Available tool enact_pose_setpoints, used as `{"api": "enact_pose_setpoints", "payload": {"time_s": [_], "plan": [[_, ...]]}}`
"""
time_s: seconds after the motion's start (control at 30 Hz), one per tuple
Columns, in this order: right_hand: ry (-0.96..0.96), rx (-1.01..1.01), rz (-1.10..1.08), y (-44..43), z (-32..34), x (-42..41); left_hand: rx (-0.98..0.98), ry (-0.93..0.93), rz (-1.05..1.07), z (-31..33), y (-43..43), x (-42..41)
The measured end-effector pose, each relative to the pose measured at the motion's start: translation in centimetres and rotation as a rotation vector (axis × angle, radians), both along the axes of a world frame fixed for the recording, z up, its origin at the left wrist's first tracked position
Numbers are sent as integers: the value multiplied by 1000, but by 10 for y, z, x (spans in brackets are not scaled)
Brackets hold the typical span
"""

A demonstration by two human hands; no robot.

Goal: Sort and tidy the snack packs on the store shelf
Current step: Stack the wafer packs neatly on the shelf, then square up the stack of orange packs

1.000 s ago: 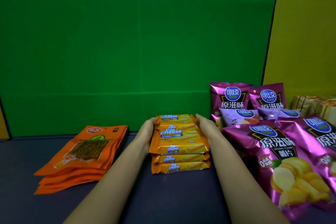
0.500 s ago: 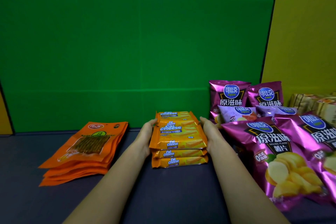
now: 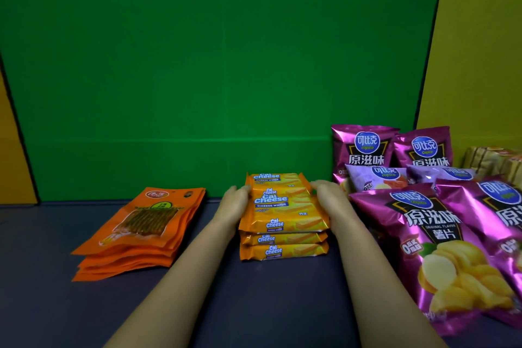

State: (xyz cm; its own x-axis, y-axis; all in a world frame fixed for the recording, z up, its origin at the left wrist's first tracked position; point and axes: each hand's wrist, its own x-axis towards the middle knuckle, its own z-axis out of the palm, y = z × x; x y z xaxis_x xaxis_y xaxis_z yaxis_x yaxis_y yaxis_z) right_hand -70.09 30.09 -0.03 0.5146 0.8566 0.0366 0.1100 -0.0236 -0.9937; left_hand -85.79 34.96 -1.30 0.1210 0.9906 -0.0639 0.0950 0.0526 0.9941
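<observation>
A stack of orange Cal Cheese wafer packs [image 3: 282, 217] sits in the middle of the dark shelf. My left hand [image 3: 233, 203] presses flat against the stack's left side and my right hand [image 3: 329, 196] against its right side, so both clasp the pile. A fanned stack of flat orange snack pouches [image 3: 141, 230] lies to the left. Purple crisp bags [image 3: 440, 243] crowd the right side, some upright at the back [image 3: 364, 150], some lying forward.
A green back panel [image 3: 220, 79] closes the shelf behind, with yellow panels [image 3: 480, 51] at both sides. Tan wrapped packs [image 3: 491, 161] stand at the far right behind the crisp bags. Bare dark shelf [image 3: 268, 299] lies in front between my forearms.
The wafer stack and both hands have slid slightly toward the back panel. The hands stay pressed on its two sides.
</observation>
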Motion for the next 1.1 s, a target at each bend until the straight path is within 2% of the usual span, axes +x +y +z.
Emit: {"api": "enact_pose_setpoints", "payload": {"time_s": [0.07, 0.17, 0.23, 0.33, 0.43, 0.67, 0.73, 0.83, 0.9, 0.97, 1.1], "plan": [[-108, 106, -48, -4, 3, -1, 235, 203, 126, 4, -4, -4], [-350, 233, -62, -10, 9, -6, 533, 312, 219, 14, -18, -14], [-512, 235, -26, -11, 12, -12, 646, 394, 247, 18, -27, -26], [-661, 265, 17, -15, 17, -22, 698, 472, 289, 20, -37, -57], [-724, 325, 58, -18, 20, -36, 682, 502, 348, 16, -47, -101], [-721, 397, 242, -25, 24, -115, 434, 528, 458, -4, -36, -209], [-748, 301, 378, -26, 19, -142, 307, 557, 384, -11, -29, -230], [-916, 21, 604, -32, 14, -163, 121, 501, 182, -21, -22, -247], [-953, -110, 627, -37, 13, -168, 71, 471, 79, -25, -22, -249], [-827, -170, 597, -40, 6, -174, 46, 396, 14, -27, -21, -249], [-430, -219, 550, -40, -10, -202, 15, 266, -97, -28, -17, -253]]}}
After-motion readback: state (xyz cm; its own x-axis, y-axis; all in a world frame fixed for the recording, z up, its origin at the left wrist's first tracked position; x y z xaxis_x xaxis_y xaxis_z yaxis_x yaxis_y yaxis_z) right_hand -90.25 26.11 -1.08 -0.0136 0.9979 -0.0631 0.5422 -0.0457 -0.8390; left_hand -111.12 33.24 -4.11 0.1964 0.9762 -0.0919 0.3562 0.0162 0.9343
